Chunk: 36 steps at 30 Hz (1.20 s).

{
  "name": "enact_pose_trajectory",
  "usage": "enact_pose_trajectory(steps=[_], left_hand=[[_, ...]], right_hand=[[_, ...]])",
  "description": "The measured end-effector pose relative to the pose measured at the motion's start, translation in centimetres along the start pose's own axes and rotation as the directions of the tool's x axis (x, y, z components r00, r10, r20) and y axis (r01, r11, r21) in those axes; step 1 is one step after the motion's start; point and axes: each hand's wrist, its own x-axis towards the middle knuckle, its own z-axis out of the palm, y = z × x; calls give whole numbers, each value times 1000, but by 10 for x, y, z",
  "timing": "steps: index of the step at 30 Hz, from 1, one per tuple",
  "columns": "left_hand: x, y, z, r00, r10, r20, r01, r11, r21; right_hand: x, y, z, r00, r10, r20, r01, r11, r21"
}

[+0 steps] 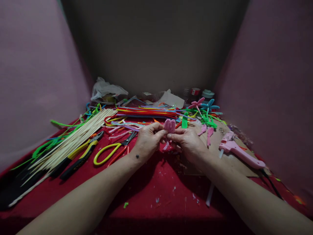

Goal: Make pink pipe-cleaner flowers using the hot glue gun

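Note:
Between both hands, above the middle of the red cloth, is a small pink fuzzy pipe-cleaner petal piece [169,126] with rounded lobes standing up. My left hand [151,137] pinches it from the left with thumb and forefinger. From the right, my right hand [187,142] closes thumb and fingers at its lower edge. A pale lilac end hangs below, partly hidden by the fingers. Close to the right hand lie two pink pipe-cleaner petals [209,135] on a cardboard sheet. A green pipe-cleaner leaf [185,120] is just behind that hand.
Scissors [107,153], pliers [84,151] and a bundle of wooden sticks [75,140] lie left. Coloured pipe cleaners [146,112] stretch across the back. At right, a pink glue gun [242,153] rests on cardboard [195,168], near pink and blue pipe-cleaner flowers [209,106].

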Motion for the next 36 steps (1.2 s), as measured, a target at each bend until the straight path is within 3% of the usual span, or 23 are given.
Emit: enact_pose_trajectory(steps=[4,7,10,14,19,27,30,33,36], left_hand=[[1,3,-3,1000,7,9,-7,998,63],[3,5,-3,1000,-6,-4,6,1000,17],[3,6,-4,996,79,-51,-79,997,10],[0,6,-6,971,220,-92,-198,959,200],[0,5,-9,916,394,-69,-317,821,475],[4,1,-10,938,342,-56,-295,872,391],[2,0,-8,886,462,-33,-401,801,445],[-1,0,-8,805,591,57,-519,654,551],[-2,-1,-10,778,619,107,-546,581,603]], right_hand=[[-1,0,1,999,4,-34,-6,999,-44],[-2,1,0,998,-45,-46,38,990,-136],[-3,1,-1,995,-101,-27,91,967,-239],[-4,-1,-1,987,-158,-10,144,921,-363],[-4,0,-1,980,-198,-8,174,878,-446],[-2,4,-4,964,-261,44,245,817,-522],[-2,4,-4,957,-288,39,260,787,-559],[-3,3,-3,949,-310,54,280,754,-594],[-5,2,-2,951,-301,64,276,742,-611]])
